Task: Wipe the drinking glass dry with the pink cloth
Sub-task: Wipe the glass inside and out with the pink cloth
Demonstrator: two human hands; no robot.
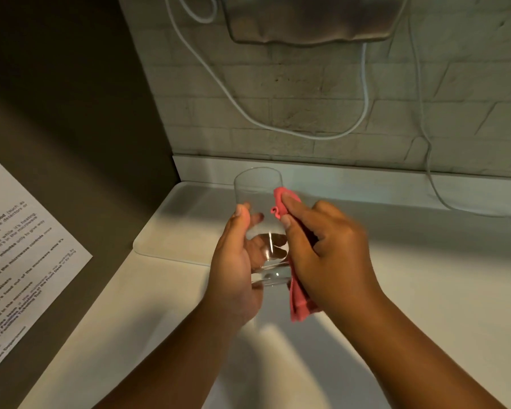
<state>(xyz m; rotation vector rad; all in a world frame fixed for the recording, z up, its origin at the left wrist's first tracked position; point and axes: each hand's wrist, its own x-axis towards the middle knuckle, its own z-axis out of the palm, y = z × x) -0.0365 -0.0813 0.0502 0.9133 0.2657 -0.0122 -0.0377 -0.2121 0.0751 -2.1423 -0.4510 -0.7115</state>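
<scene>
A clear drinking glass [258, 196] is held upright above the white counter, its open rim pointing away from me. My left hand [236, 261] wraps the glass from the left, thumb on the near wall and fingers seen through it. My right hand [325, 246] presses a pink cloth [282, 202] against the right outer wall of the glass. The cloth's loose end [301, 305] hangs below my right palm.
A clear plastic tray [174, 225] lies on the white counter [425, 276] under and behind the glass. A dark panel with a printed notice [21, 261] stands on the left. White cables [278, 122] hang along the brick wall behind.
</scene>
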